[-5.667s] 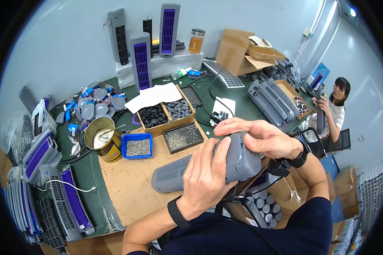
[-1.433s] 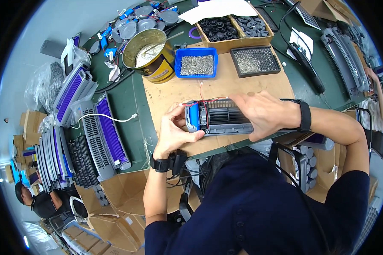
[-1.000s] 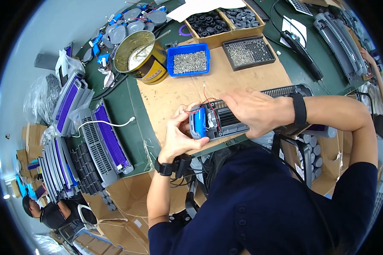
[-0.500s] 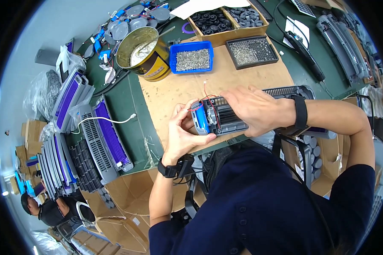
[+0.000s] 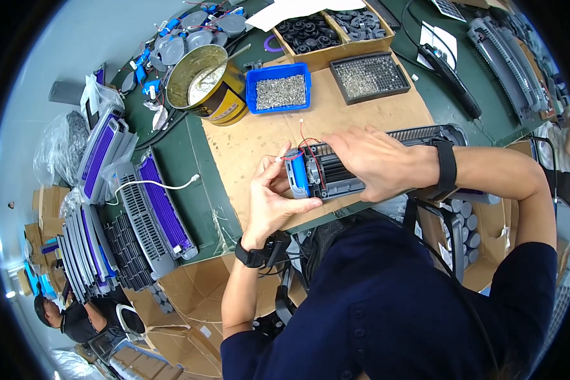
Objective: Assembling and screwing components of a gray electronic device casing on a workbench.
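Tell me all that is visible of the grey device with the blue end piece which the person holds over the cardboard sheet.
The grey device is a long plastic-looking housing with a ribbed grille, lying roughly level above the brown cardboard sheet. At its left end sits a blue end piece, with thin red and black wires looping beside it. The right hand covers its middle from above; the left hand grips the blue end. Its right part runs under the right wrist.

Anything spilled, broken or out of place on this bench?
Nothing stands out. The left hand and right hand hold a grey device with a blue cylinder and loose red wires at its open end. The screws stay inside the blue tray; the gold tin stands upright.
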